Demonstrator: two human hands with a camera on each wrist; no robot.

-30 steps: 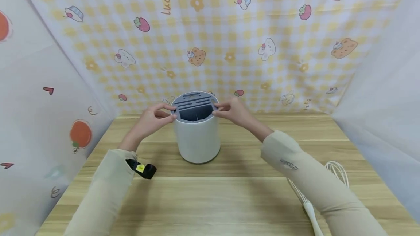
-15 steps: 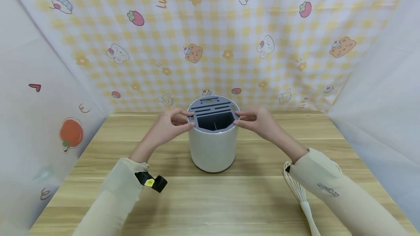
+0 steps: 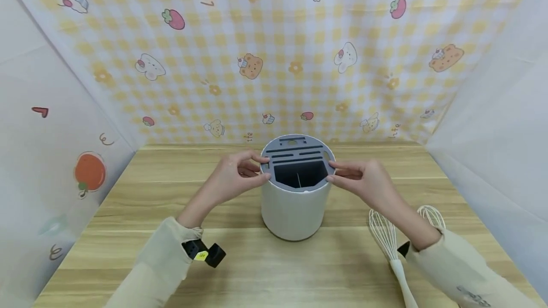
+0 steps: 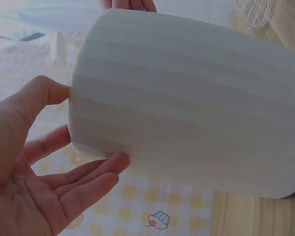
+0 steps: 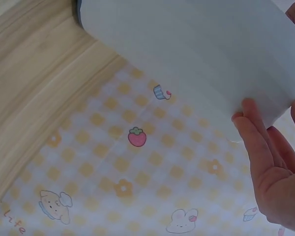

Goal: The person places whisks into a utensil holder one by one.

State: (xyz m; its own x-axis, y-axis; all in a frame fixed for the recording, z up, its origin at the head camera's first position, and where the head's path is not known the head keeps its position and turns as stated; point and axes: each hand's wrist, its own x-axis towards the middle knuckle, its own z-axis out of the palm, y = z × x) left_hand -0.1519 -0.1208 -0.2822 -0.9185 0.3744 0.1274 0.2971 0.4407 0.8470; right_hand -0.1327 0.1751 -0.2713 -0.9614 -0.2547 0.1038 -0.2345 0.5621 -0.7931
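A white round knife holder (image 3: 295, 215) stands on the table, its grey slotted top (image 3: 296, 154) facing up with a dark open compartment at the front. My left hand (image 3: 233, 177) pinches the left side of its rim, thumb in front and fingers behind. On the opposite side, my right hand (image 3: 368, 179) pinches the rim the same way. In the left wrist view, the holder's ribbed white wall (image 4: 187, 103) fills the middle, fingertips at the rim end. The right wrist view shows fingers (image 5: 253, 142) against the upper wall.
A whisk (image 3: 400, 274) with a pale handle lies to the right on the wooden table (image 3: 257, 274). Another wire whisk head (image 3: 432, 215) shows beside it, partly hidden by my right forearm. A checked cloth (image 3: 282, 94) hangs behind the table.
Both hands have brought the knife holder toward me and to the right across the table, keeping hold of its rim. The view has shifted slightly; the whisks are less covered by my right arm.
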